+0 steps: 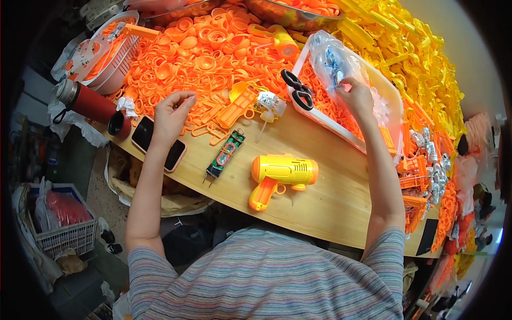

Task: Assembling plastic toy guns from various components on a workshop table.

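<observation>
My left hand (173,114) is raised over the table near the orange parts. Its fingers and thumb are curled together, and whatever they may hold does not show. In the white tray (392,98) my right hand (356,100) has its fingertips closed at the edge of a clear plastic bag (326,53) with blue contents; what is pinched there is hidden. A yellow and orange toy gun (282,175) lies on its side between my forearms. Left of it rests a green and black electric screwdriver (225,153). Beyond that sits an open yellow and orange toy shell (242,98) with a white mechanism (270,105).
Black-handled scissors (298,89) lie over the tray's left rim. Loose orange parts (197,58) and yellow parts (410,58) are heaped at the back. A phone (175,154), a red flask (88,100) and a pink basket (114,69) stand left. Orange assemblies (416,176) are stacked right.
</observation>
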